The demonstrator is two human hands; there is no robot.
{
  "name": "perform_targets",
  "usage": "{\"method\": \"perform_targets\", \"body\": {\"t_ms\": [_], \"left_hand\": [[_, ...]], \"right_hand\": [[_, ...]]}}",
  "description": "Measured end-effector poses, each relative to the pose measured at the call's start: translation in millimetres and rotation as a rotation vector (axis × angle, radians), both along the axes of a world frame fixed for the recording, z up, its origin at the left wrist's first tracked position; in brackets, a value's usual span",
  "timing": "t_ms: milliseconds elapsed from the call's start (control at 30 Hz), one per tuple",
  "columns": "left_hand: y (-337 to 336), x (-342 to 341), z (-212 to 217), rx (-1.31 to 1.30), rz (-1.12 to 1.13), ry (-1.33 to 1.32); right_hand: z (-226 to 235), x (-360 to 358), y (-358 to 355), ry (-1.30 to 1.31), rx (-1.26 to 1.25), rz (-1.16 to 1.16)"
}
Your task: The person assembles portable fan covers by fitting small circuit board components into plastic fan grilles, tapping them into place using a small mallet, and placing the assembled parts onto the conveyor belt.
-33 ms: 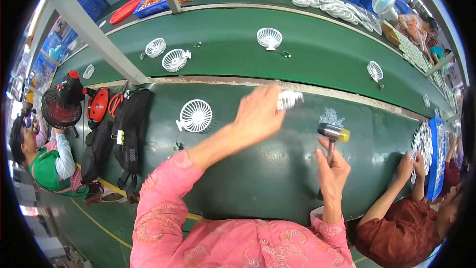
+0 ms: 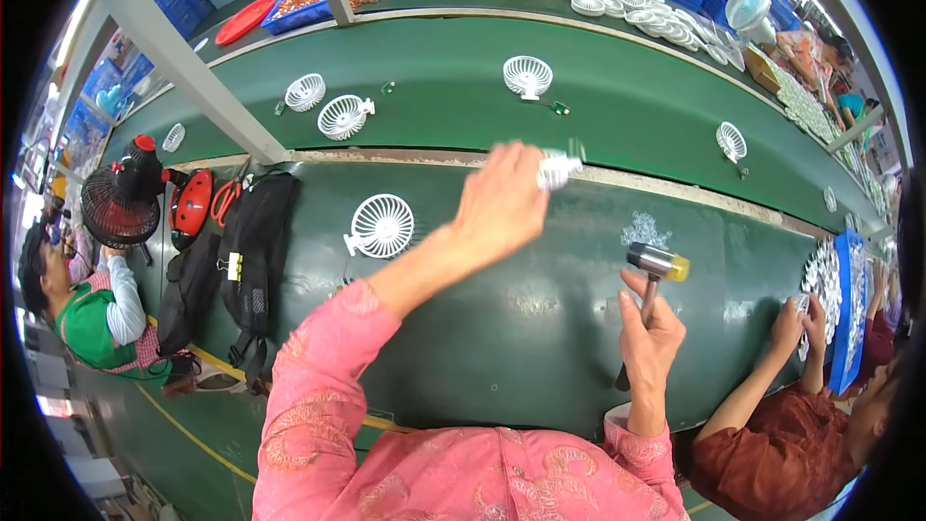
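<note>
My left hand [image 2: 503, 195] is raised over the bench near its far edge, with fingers closed around a white fan part [image 2: 557, 171]. Motion blurs that part, so its exact shape is hard to read. In my right hand [image 2: 650, 336] is a small mallet [image 2: 657, 261], its metal head carrying a black face and a yellow face. The mallet head is up, apart from the left hand's part. Left of my left forearm, a white slatted fan housing [image 2: 383, 226] lies on the green bench. A little heap of small clear pieces [image 2: 644, 231] rests beyond the mallet.
Across the bench runs a green conveyor [image 2: 434, 68] with several white fan housings. A black bag [image 2: 258, 260] and a black-and-red fan [image 2: 123, 198] stand at left. A co-worker in dark red [image 2: 786, 444] works at right beside a blue tray [image 2: 849, 309]. A metal post [image 2: 183, 58] rises at left.
My left hand has shifted slightly up and toward the conveyor with the white fan part. The mallet has moved a touch to the right and down.
</note>
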State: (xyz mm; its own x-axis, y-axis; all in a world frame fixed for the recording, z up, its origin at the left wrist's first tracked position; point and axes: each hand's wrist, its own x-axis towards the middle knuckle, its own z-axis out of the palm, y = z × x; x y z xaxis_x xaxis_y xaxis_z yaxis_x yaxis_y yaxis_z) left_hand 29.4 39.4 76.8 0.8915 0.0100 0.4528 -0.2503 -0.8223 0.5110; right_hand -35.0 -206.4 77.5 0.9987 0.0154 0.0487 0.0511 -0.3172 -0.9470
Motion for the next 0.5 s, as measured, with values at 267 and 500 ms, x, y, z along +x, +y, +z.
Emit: {"method": "perform_targets", "body": {"t_ms": [267, 500], "left_hand": [[148.8, 34.5, -42.9, 0.458, 0.553, -0.051], [226.4, 6.9, -50.6, 0.755, 0.672, 0.268]], "right_hand": [[4.3, -8.6, -10.3, 0.143, 0.287, -0.011], [4.2, -9.3, -2.4, 0.278, 0.36, 0.111]]}}
